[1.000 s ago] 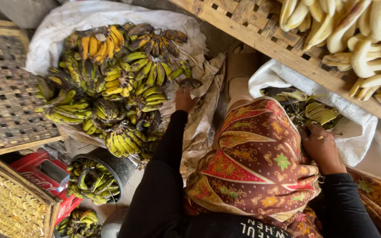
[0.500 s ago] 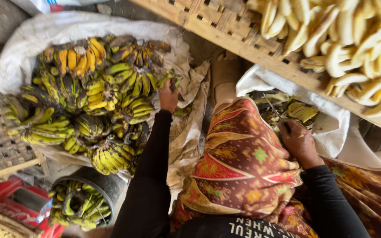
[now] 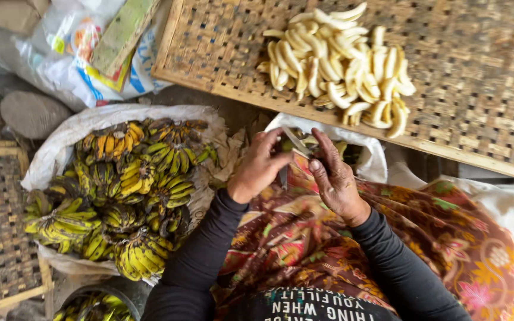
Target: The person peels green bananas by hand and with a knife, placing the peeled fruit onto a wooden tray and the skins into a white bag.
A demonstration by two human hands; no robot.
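Left of the hands, a heap of banana bunches (image 3: 123,196) lies on a white sack (image 3: 60,139). The left hand (image 3: 260,166) and right hand (image 3: 334,178) close together on a knife (image 3: 295,141). Above them, peeled bananas (image 3: 337,65) rest on a woven tray (image 3: 477,77).

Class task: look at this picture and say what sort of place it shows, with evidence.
Probably an informal banana-processing spot on the ground, perhaps for drying fruit: a heap of unpeeled bananas on a sack, peeled bananas spread on a woven bamboo tray.
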